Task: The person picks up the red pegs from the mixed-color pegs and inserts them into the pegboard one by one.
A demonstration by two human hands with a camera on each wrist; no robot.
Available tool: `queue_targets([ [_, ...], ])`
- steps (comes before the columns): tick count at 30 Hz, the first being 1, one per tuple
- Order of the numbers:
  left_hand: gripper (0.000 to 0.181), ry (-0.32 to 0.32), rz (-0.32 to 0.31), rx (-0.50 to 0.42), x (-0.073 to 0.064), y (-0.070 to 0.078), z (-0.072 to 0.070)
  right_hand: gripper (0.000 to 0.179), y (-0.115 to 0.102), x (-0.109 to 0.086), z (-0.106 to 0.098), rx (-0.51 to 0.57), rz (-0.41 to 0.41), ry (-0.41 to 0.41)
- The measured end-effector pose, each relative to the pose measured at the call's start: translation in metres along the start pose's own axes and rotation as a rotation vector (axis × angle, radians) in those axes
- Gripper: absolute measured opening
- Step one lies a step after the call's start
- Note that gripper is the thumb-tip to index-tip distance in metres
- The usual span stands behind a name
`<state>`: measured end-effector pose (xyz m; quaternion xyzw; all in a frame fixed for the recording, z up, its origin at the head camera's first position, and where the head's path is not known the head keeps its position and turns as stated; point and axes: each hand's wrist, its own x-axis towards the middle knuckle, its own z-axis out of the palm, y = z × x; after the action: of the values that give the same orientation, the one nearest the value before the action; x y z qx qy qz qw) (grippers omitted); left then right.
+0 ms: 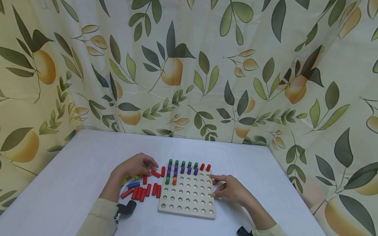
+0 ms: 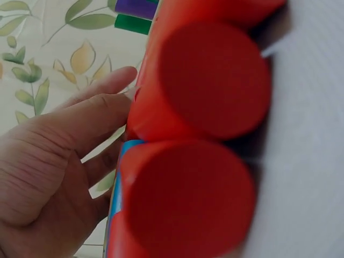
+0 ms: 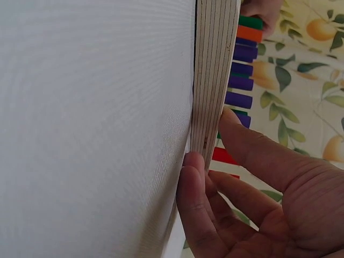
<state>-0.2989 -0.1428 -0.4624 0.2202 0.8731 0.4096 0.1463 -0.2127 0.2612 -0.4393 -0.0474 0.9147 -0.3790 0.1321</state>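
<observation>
A pale wooden pegboard (image 1: pixel 185 213) lies flat on the white table. Green pegs (image 1: pixel 183 163) and two red pegs (image 1: pixel 208 167) stand along its back row, with purple pegs (image 1: pixel 189 170) before them; one orange peg (image 1: pixel 174 181) stands near its left side. My left hand (image 1: pixel 134 165) is over the loose pegs, fingers loosely bent, fingertips right by a tilted red peg (image 1: pixel 155 174). Big red peg ends (image 2: pixel 215 80) partly hide its fingers in the left wrist view. My right hand (image 1: pixel 231 188) holds the board's right edge, its thumb on the layered edge (image 3: pixel 215 80).
Several loose red pegs (image 1: pixel 148 190) lie left of the board, with a blue peg (image 1: pixel 134 185) and yellow pegs (image 1: pixel 126 180) among them. Behind the table (image 1: pixel 242 154) hangs a curtain (image 1: pixel 200 108) printed with fruit and leaves.
</observation>
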Motion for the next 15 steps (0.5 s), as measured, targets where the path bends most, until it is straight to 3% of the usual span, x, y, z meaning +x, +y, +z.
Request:
queue_targets([
  [9,0.024,-0.001,0.031,-0.049,-0.006,-0.002,-0.009,0.072,-0.001,0.000,-0.001,0.004,-0.015,-0.002],
  [15,0.025,0.058,0.057,-0.058,-0.008,-0.003,-0.013,0.073,0.002,0.000,0.000,0.021,-0.014,-0.009],
])
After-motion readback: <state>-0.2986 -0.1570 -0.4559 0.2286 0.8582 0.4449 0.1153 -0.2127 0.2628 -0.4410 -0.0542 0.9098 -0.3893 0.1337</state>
